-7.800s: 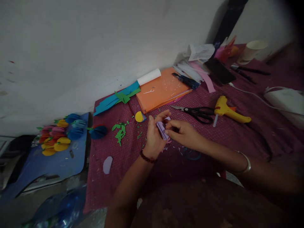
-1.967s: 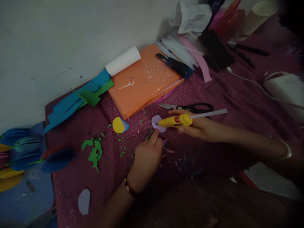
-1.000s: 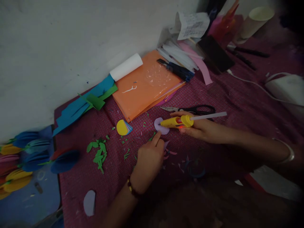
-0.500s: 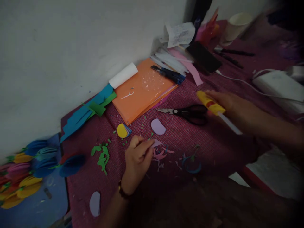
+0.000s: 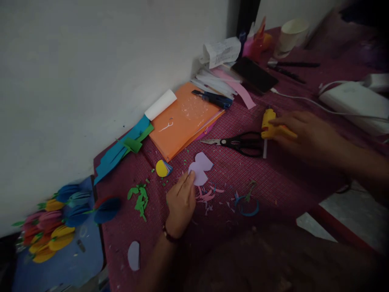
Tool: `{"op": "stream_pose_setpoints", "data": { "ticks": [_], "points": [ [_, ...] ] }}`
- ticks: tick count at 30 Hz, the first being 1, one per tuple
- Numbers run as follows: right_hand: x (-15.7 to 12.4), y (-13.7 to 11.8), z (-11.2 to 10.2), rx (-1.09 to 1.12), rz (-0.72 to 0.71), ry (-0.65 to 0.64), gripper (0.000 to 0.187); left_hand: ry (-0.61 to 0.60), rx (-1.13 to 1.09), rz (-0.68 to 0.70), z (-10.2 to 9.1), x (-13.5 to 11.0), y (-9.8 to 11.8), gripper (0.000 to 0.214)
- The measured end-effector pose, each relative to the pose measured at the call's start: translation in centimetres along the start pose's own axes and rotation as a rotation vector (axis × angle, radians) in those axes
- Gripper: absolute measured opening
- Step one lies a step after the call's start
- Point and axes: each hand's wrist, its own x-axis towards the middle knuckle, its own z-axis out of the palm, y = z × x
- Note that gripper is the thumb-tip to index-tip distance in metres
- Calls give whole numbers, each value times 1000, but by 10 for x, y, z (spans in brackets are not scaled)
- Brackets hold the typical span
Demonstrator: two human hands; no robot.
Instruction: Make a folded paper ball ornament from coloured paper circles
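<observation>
Left hand: fingers pinch one card by its edge, seemingly to leave its face clear; second card lies just beyond; right hand: at the gun, grip unclear; scissors near its fingers.

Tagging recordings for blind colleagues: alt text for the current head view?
The left hand pinches lilac paper overlapping another lilac piece on a maroon cloth, while the right hand touches a yellow glue gun beside black-handled scissors.

L fingers w/ lilac paper pc
</observation>
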Motion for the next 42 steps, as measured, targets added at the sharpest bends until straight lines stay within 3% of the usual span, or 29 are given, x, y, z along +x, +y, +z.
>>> {"op": "stream_pose_setpoints", "data": {
  "ticks": [1, 2, 5, 6, 9, 12, 15, 20, 22, 26, 33, 42],
  "points": [
    [-2, -20, -1, 175, 12, 15, 29, -9, 43, 30, 1, -1, 1, 41],
    [-3, -42, 1, 399, 26, -76, 28, -13, 76, 53, 1, -2, 2, 42],
    [2, -104, 19, 1071, 27, -631, 42, -10, 143, 93, 2, -4, 6, 45],
    [5, -119, 27, 1213, 72, -729, 43, -7, 158, 108, 1, -5, 7, 45],
    [15, -147, 51, 1362, 203, -786, 33, 0, 149, 162, -1, -6, 9, 40],
    [22, -150, 63, 1329, 261, -780, 25, -5, 27, 148, -3, -5, 5, 29],
    [28, -139, 63, 1223, 196, -755, 19, -42, -114, 84, -1, 1, -4, 24],
    [43, -102, 59, 622, -131, -267, 18, 7, -302, -125, 12, 24, -26, 16],
    [46, -91, 62, 449, -259, -203, 22, 12, -369, -171, 17, 32, -31, 13],
    [46, -87, 67, 301, -396, -244, 26, -33, -435, -163, 25, 38, -34, 14],
    [44, -92, 68, 222, -433, -259, 23, -77, -425, -20, 34, 33, -36, 22],
    [43, -90, 70, 242, -446, -259, 25, -72, -336, 6, 35, 32, -31, 26]
  ]
}}
